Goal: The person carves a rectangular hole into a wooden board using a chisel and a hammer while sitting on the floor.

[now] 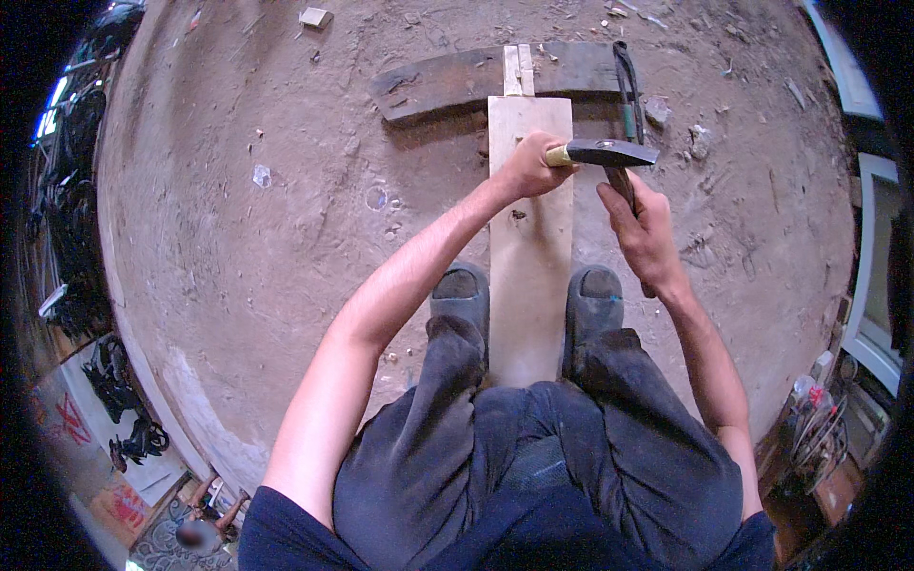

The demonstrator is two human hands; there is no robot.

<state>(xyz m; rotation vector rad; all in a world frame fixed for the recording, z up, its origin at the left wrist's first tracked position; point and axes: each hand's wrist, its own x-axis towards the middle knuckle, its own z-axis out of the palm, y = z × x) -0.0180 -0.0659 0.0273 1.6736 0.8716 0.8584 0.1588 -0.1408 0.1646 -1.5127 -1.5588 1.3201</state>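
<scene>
A dirt floor [238, 285] spreads under everything, and on it the pale plank [530, 276] runs away from the person, between the two grey shoes, to a dark curved beam [443, 86] lying crosswise at its far end. Over the far half of the plank is the hammer [624, 152], with its dark head crosswise and its handle slanting down through the right hand [645, 228], whose fingers are wrapped round it. The left hand [533, 169], above the plank, is clamped on a smaller thing, of which only a yellowish stub [559, 155] pokes out beside the hammer head; whether the two touch, I cannot tell. Smaller again are the narrow wood strips [511, 76] laid over the beam, just beyond the plank's end. The step in hand looks like lining up the hammer with the held piece; a blow from here would call for a steady left grip, fingers clear of the hammer head, and the piece kept square to it.
</scene>
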